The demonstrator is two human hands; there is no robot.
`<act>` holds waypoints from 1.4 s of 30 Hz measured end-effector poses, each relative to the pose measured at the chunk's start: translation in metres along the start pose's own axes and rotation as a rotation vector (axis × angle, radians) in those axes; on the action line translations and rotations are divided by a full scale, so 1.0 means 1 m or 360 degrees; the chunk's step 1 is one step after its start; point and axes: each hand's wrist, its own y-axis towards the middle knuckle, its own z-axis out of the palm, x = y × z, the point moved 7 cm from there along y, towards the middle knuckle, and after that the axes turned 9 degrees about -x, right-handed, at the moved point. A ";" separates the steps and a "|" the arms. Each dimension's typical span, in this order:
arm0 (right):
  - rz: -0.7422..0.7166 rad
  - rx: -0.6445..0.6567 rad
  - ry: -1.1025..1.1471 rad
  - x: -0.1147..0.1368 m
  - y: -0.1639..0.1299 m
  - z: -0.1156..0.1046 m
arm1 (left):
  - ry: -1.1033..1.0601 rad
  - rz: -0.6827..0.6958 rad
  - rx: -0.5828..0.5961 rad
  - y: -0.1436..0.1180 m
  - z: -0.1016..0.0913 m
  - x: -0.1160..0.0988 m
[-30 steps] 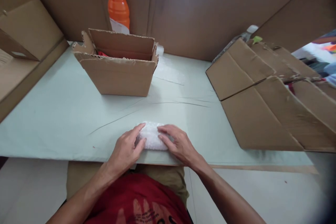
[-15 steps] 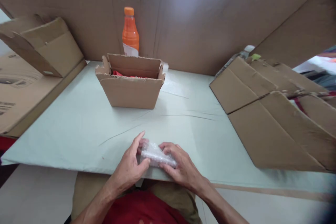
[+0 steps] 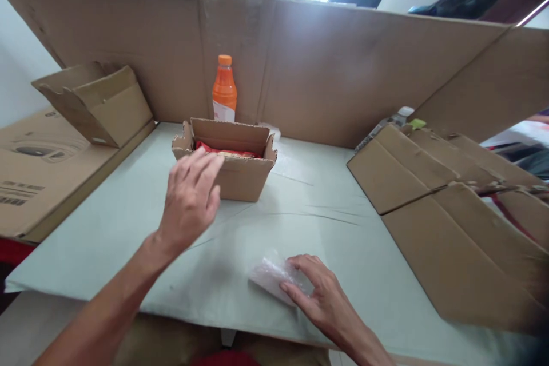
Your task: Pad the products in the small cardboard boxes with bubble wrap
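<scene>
A small packet wrapped in clear bubble wrap (image 3: 270,275) lies near the front edge of the pale green table (image 3: 128,211). My right hand (image 3: 319,297) rests on it, fingers curled over its right end. My left hand (image 3: 191,197) is raised above the table with its fingers apart and holds nothing. It hangs just in front of a small open cardboard box (image 3: 231,157) that has something red inside.
An orange drink bottle (image 3: 223,90) stands behind the box against a tall cardboard wall (image 3: 343,68). Flattened cardboard sheets (image 3: 446,211) lie on the right. Another folded box (image 3: 98,103) and a printed carton (image 3: 30,166) sit on the left.
My left hand has let go of the wrapped packet and risen toward the open box. My right hand stays on the packet. The view has tilted upward.
</scene>
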 end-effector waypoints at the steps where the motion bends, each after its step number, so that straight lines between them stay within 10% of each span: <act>1: -0.0026 -0.0046 -0.0012 0.000 0.002 -0.003 | 0.0048 0.0015 -0.0018 0.012 0.004 0.010; 7: -0.0115 -0.0325 -0.0086 0.011 0.021 -0.046 | -0.0024 0.0008 -0.0112 0.027 0.014 0.026; 16: -0.0209 -0.0734 -0.0023 0.063 0.077 -0.128 | 0.0049 0.0327 0.0070 -0.037 -0.052 -0.056; 23: -0.0652 -0.0071 -0.0194 0.133 0.135 -0.076 | -0.0050 0.0196 -0.0007 -0.069 -0.076 -0.076; 31: -0.0714 0.1068 -0.1001 0.124 0.142 0.029 | -0.0116 0.0215 -0.0079 -0.064 -0.077 -0.073; 42: -0.0816 0.1021 -0.0665 0.131 0.143 0.025 | -0.0117 0.0219 -0.0079 -0.058 -0.071 -0.065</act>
